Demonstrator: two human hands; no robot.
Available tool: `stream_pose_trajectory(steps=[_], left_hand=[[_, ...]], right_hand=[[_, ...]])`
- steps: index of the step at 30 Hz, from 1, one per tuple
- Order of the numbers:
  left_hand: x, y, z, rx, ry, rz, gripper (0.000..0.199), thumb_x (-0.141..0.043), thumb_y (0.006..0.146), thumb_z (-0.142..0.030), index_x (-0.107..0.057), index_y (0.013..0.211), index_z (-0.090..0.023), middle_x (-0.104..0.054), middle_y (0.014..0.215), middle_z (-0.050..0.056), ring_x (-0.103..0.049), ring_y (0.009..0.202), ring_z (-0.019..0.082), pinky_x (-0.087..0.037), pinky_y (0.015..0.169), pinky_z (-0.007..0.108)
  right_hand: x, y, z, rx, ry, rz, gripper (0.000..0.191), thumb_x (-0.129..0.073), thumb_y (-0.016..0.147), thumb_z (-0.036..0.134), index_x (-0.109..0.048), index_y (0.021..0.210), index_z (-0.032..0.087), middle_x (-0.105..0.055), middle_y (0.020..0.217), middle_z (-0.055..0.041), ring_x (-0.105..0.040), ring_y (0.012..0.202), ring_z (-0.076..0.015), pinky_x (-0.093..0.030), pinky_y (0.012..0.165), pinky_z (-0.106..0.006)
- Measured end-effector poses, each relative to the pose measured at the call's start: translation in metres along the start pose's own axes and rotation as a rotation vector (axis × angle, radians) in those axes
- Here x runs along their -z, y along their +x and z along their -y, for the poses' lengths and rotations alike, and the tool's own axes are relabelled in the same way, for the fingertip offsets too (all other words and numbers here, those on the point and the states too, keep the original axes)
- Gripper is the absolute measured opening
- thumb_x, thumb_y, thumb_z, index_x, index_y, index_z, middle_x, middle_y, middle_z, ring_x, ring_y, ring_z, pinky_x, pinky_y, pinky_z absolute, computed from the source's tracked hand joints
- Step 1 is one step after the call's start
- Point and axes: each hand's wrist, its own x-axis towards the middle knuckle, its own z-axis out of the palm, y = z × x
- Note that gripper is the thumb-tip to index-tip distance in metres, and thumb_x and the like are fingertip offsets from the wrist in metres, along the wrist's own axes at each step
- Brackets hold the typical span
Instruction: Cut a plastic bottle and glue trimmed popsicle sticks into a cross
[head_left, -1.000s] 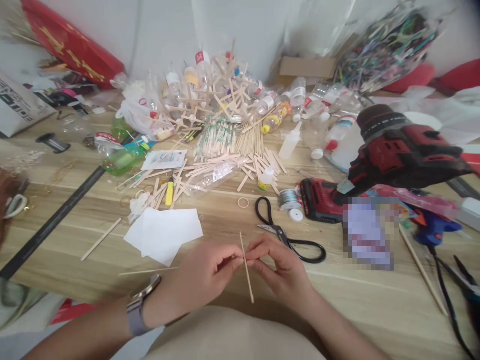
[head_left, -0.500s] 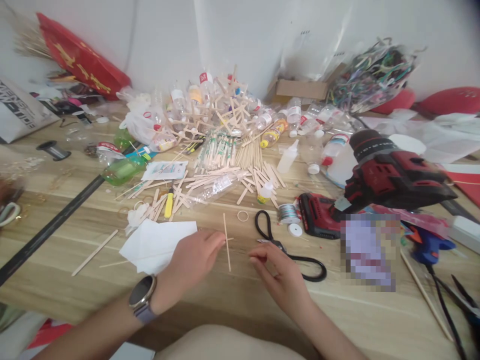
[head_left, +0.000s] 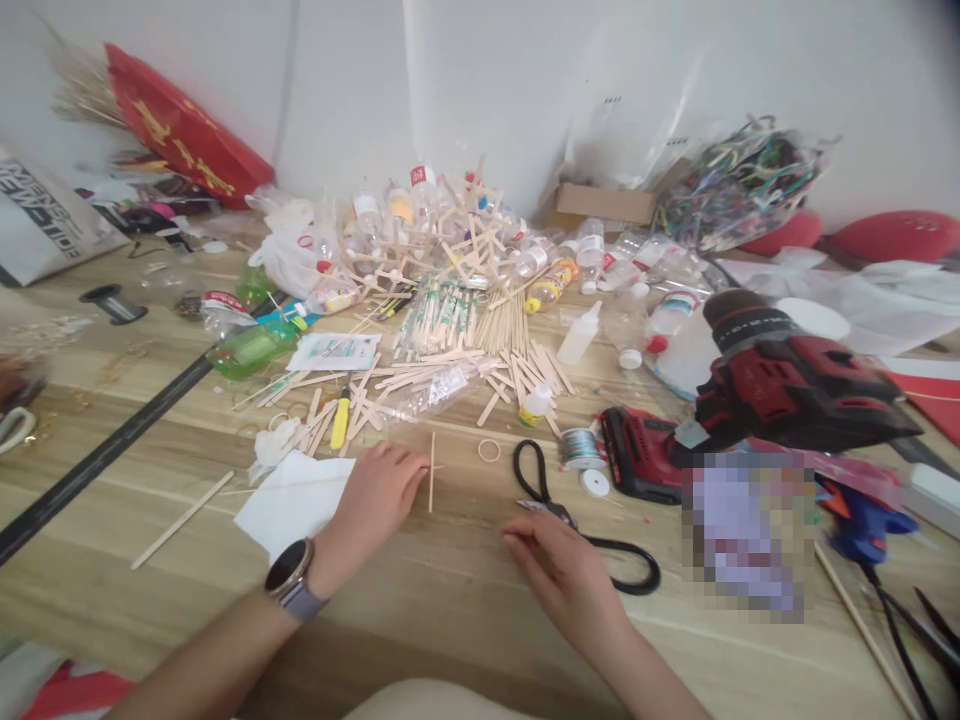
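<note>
Left hand pinched on crossed sticks; these sit at the fingertips, jutting just past them to the right, above the near half of the worktop. Right hand well apart from the sticks; fingertips close, cannot tell whether they meet. Scissors just beside it. White paper partly behind left hand. Loose flat sticks lie beyond, toward the far edge.

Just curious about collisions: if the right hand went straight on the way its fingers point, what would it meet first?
Likely the crossed wooden sticks held by the left hand, though depth is hard to judge.
</note>
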Motion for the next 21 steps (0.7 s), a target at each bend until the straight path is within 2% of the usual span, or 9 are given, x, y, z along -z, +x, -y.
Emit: stream_pose_trajectory(steps=[3,8,16,19,21], left_hand=[[-0.002,0.001,0.003,0.028,-0.037,-0.052,0.024,-0.043,0.096,-0.022,-0.067,0.094,-0.02,-0.071,0.091,0.006,-0.06,0.087,0.023,-0.043,0.079,0.037],[-0.003,0.0,0.01,0.048,-0.06,-0.138,0.026,-0.041,0.097,-0.026,-0.06,0.082,-0.019,-0.067,0.079,0.005,-0.059,0.078,0.022,-0.043,0.073,0.035],[-0.001,-0.004,0.009,0.067,-0.048,-0.316,0.034,-0.028,0.1,-0.024,-0.045,0.07,-0.022,-0.056,0.067,0.003,-0.051,0.065,0.019,-0.039,0.063,0.032],[0.006,-0.002,0.0,0.019,-0.055,-0.275,0.035,-0.028,0.1,-0.025,-0.04,0.067,-0.023,-0.052,0.064,0.001,-0.049,0.062,0.018,-0.038,0.06,0.031],[0.012,0.004,-0.008,-0.004,-0.079,-0.19,0.032,-0.032,0.1,-0.024,-0.044,0.071,-0.021,-0.054,0.068,0.001,-0.051,0.065,0.017,-0.04,0.062,0.03]], right_hand=[[0.002,0.001,-0.005,0.008,-0.049,-0.04,0.014,-0.051,0.093,0.021,-0.063,0.087,0.022,-0.067,0.07,-0.0018,-0.065,0.064,-0.0165,-0.05,0.057,-0.025],[0.004,0.0,-0.014,0.072,-0.146,-0.115,0.012,-0.053,0.093,0.021,-0.065,0.092,0.021,-0.071,0.074,-0.0032,-0.068,0.066,-0.0174,-0.053,0.06,-0.026],[0.006,-0.002,-0.015,0.186,-0.231,-0.112,0.01,-0.056,0.092,0.018,-0.063,0.099,0.021,-0.066,0.068,-0.0016,-0.064,0.06,-0.0167,-0.049,0.055,-0.026],[0.008,0.0,-0.015,0.202,-0.271,-0.134,0.009,-0.055,0.094,0.019,-0.062,0.1,0.02,-0.065,0.067,-0.0015,-0.063,0.06,-0.0165,-0.049,0.057,-0.027],[0.009,0.001,-0.018,0.204,-0.301,-0.152,0.01,-0.054,0.095,0.021,-0.062,0.1,0.02,-0.066,0.07,-0.002,-0.063,0.062,-0.0166,-0.049,0.059,-0.027]])
